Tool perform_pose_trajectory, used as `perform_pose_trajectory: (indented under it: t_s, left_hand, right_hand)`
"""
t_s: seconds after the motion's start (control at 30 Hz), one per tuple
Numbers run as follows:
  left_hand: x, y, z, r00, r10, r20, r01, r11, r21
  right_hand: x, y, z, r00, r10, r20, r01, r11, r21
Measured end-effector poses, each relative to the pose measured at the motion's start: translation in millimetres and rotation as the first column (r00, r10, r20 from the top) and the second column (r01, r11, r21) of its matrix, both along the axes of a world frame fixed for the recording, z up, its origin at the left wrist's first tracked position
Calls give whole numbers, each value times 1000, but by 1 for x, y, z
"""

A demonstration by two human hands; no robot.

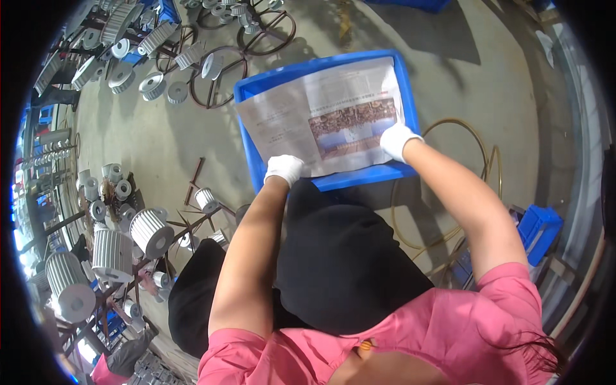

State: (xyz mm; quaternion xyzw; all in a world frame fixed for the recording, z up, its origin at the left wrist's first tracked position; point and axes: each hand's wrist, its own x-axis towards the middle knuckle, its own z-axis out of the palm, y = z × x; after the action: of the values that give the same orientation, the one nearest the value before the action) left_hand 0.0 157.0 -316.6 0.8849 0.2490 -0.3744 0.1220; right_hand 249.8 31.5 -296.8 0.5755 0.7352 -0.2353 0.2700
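A sheet of newspaper [285, 119] with a large colour photo lies spread across a shallow blue plastic crate [412, 90], hiding what is beneath it. My left hand [284, 168], in a white glove, is closed at the near left edge of the sheet, just above the crate's rim. At the sheet's right side, my white-gloved right hand [398, 140] has its fingers bunched on the paper's edge, close to the crate's right wall. The fingertips of both hands are partly hidden.
Grey toothed pulleys [152, 232] hang on metal racks along the left, with more at the far left. Round rusty metal frames [218, 77] stand beyond the crate. A yellowish hose [484, 144] loops over the floor at right, near a blue basket [540, 231].
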Motion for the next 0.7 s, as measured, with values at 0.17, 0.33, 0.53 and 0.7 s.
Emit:
perform_pose_trajectory:
  t_s: [0.17, 0.33, 0.53, 0.7]
  left_hand:
    - [3, 0, -29, 980, 181, -86, -185, 981, -53]
    - [9, 1, -54, 974, 193, -117, -206, 972, -111]
    - [1, 6, -32, 987, 136, -86, -137, 991, -4]
    - [3, 15, -29, 987, 94, -133, -103, 993, -65]
  right_hand:
    - [-13, 13, -54, 992, -99, 77, 110, 984, -144]
    - [6, -15, -181, 838, -520, 164, 545, 812, -210]
    - [-17, 16, -111, 969, -190, 159, 231, 922, -310]
    - [-14, 23, -73, 981, 95, 172, -19, 917, -398]
